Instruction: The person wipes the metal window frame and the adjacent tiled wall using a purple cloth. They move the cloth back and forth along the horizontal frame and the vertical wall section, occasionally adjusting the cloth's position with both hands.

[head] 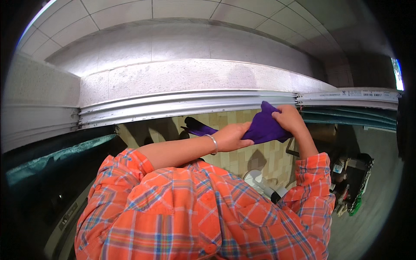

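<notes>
A purple cloth (265,125) is stretched between my two hands, just on the near side of a metal sliding-door or window track (188,102). My left hand (232,138), with a silver bangle at the wrist, grips the cloth's left part. Its upper right part is pinched by my right hand (289,118), close to the track's joint. More purple material (203,129) with a dark end shows to the left, behind my left wrist; whether it belongs to the same cloth, I cannot tell.
Past the track lie a speckled stone sill (195,74) and a tiled surface (182,9). Teal curtains (347,118) hang at the right, with a dark container of small items (352,182) below. A white round object (253,177) stands on the patterned floor (269,152).
</notes>
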A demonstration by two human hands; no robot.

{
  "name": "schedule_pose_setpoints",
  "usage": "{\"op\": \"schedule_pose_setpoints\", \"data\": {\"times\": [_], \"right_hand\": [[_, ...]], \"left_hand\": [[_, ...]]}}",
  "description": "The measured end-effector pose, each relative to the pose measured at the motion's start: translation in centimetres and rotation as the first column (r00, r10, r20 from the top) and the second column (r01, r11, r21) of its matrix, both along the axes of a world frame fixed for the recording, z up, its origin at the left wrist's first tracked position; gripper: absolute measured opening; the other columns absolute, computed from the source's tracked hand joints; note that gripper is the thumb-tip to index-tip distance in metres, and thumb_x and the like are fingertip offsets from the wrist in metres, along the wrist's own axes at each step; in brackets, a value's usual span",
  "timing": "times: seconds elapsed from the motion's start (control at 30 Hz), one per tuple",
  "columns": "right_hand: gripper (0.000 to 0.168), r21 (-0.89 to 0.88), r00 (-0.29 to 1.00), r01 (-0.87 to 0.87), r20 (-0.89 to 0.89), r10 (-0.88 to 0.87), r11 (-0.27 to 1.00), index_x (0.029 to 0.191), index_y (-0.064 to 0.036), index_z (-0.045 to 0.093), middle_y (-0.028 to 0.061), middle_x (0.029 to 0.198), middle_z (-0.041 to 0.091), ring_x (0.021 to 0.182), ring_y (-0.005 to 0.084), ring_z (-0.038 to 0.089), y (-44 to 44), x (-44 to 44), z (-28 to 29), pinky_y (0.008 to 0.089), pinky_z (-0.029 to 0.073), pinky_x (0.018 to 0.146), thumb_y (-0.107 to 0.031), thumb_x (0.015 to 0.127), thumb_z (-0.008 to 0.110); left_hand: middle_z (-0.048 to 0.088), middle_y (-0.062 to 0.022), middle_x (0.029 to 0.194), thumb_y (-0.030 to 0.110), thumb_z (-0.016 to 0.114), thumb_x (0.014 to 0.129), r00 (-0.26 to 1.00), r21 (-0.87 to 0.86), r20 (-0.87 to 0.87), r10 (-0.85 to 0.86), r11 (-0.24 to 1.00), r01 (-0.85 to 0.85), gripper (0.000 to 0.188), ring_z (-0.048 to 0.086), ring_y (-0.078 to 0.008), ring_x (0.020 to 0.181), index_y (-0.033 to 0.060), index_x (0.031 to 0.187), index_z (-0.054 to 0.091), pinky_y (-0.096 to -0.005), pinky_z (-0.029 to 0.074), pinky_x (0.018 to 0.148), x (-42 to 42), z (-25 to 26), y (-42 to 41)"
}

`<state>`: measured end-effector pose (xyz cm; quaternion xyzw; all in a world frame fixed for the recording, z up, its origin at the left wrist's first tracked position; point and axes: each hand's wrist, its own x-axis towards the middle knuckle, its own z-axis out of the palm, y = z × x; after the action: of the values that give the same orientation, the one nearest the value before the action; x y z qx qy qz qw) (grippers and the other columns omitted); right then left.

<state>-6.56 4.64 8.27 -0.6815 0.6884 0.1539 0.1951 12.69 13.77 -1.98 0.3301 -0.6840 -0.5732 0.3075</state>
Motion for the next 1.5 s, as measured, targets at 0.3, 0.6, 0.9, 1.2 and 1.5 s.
{"op": "schedule_pose_setpoints", "data": {"times": [0.3, 0.6, 0.9, 1.2, 1.5], "right_hand": [[0.029, 0.161, 0.974, -0.223, -0.008, 0.228, 0.961, 0.078, 0.004, 0.064, 0.0202, 0.07, 0.062, 0.062, 0.0264, 0.06, -4.0, 0.9, -5.4, 0.0352, 0.046, 0.061, -0.023, 0.069, 0.062], [0.025, 0.308, 0.94, -0.252, 0.302, 0.157, 0.917, 0.079, 0.005, 0.065, 0.0092, 0.068, 0.063, 0.058, 0.014, 0.055, 1.1, 15.2, -5.8, 0.031, 0.046, 0.055, -0.019, 0.074, 0.064], [0.033, 0.038, 0.649, -0.145, 0.758, 0.066, 0.989, 0.09, 0.002, 0.062, 0.0218, 0.084, 0.062, 0.079, 0.0338, 0.061, 11.4, 29.2, -7.4, 0.0383, 0.047, 0.073, -0.029, 0.08, 0.054], [0.033, 0.253, 0.847, -0.459, 0.414, 0.334, 0.852, 0.082, 0.003, 0.063, 0.0113, 0.066, 0.06, 0.063, 0.0149, 0.054, 3.6, 27.6, -0.5, 0.0321, 0.045, 0.061, -0.029, 0.08, 0.055], [0.024, 0.5, 0.828, -0.08, 0.515, -0.222, 0.862, 0.096, 0.002, 0.063, 0.001, 0.079, 0.062, 0.065, 0.0085, 0.053, 4.0, 20.6, -3.9, 0.0239, 0.045, 0.062, -0.017, 0.082, 0.058]], "left_hand": [[0.06, -0.022, 0.091, 0.019, 0.061, 0.078, 0.965, 0.089, -0.169, 0.202, 0.978, -0.189, 0.032, 0.056, -0.04, 0.085, 0.002, 0.105, 0.053, -0.0414, 0.046, 0.074, 2.9, -1.0, 0.3], [0.062, -0.0087, 0.079, 0.016, 0.061, 0.08, 0.958, 0.15, 0.008, 0.288, 0.947, -0.285, 0.03, 0.056, -0.0113, 0.069, 0.0023, 0.107, 0.058, -0.0268, 0.046, 0.066, 17.3, 2.8, 6.9], [0.061, -0.015, 0.086, 0.007, 0.065, 0.069, 0.822, -0.019, 0.276, 0.499, 0.857, -0.515, 0.031, 0.062, -0.0244, 0.078, -0.0027, 0.098, 0.059, -0.0318, 0.047, 0.07, 30.5, 4.5, 17.4], [0.057, -0.0187, 0.086, 0.016, 0.057, 0.077, 0.936, -0.183, 0.044, 0.349, 0.924, -0.336, 0.03, 0.057, -0.0354, 0.079, 0.0002, 0.102, 0.054, -0.0388, 0.047, 0.069, 23.3, 3.3, 11.9], [0.056, -0.0161, 0.08, 0.014, 0.058, 0.075, 0.966, -0.21, -0.021, 0.257, 0.944, -0.256, 0.026, 0.057, -0.0327, 0.073, -0.0007, 0.096, 0.054, -0.0384, 0.047, 0.065, 19.5, 1.2, 10.8]]}}
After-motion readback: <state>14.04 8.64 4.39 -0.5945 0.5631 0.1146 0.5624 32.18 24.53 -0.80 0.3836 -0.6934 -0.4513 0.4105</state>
